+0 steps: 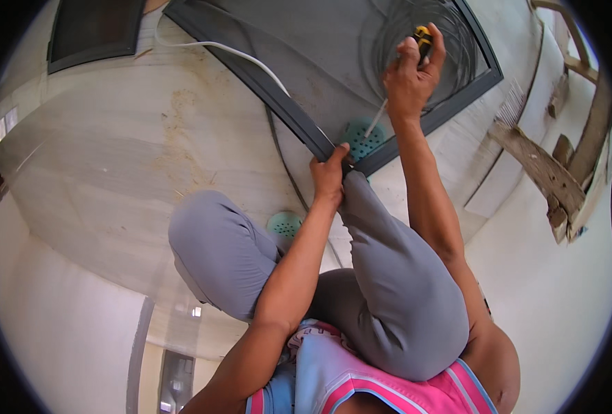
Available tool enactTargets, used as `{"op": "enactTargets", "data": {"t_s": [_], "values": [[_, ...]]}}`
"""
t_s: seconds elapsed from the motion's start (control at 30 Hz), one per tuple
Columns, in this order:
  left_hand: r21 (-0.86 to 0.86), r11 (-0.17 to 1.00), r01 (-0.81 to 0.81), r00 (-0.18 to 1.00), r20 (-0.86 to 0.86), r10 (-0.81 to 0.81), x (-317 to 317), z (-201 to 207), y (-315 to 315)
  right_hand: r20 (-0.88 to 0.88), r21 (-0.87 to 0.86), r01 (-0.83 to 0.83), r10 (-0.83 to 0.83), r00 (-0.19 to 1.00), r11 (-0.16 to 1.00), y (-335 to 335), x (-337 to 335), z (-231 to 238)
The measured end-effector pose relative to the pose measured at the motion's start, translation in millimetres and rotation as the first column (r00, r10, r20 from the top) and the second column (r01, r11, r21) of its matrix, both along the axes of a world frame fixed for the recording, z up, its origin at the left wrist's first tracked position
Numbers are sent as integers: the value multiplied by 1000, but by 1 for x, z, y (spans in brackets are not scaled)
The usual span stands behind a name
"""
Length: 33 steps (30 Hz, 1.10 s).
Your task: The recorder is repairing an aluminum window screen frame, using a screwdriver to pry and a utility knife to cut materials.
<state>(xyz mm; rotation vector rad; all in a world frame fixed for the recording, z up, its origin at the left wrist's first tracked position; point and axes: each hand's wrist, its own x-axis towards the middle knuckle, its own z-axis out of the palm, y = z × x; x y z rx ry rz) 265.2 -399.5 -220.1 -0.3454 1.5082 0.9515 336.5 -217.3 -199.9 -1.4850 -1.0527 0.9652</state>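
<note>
The right hand (411,83) has its fingers wrapped round the screwdriver (423,43), shaft (376,118) slanting back toward the frame (299,126)'s near corner, where the left hand (328,178), nearer the tip, clasps it.

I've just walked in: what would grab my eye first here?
Probably the yellow-and-black screwdriver in the person's right hand, its shaft slanting down toward the near corner of a large dark frame. The left hand grips the frame close to that corner, just above the right knee. Next come the mint-green shoes: one left of the left forearm, the other at the frame's near corner.
</note>
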Motion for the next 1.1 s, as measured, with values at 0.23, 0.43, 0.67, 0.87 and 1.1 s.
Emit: {"op": "enactTargets", "data": {"t_s": [0.23,0.43,0.67,0.87,1.1], "values": [[37,999,1,993,-119,3,11,-8,0,37,-68,-61,63,997,996,-28,-2,-40],[23,999,-44,998,-45,45,5,-4,3,138,-75,-120,129,982,990,-33,-3,-43],[24,998,-52,997,-53,53,4,-2,3,170,-82,-94,107,980,992,-38,-13,-27],[6,997,-73,997,-17,73,6,-3,6,241,-198,-114,161,957,973,-37,-8,-17],[40,996,-77,994,-71,80,2,6,9,287,-184,-166,214,934,969,-40,-10,-21]]}}
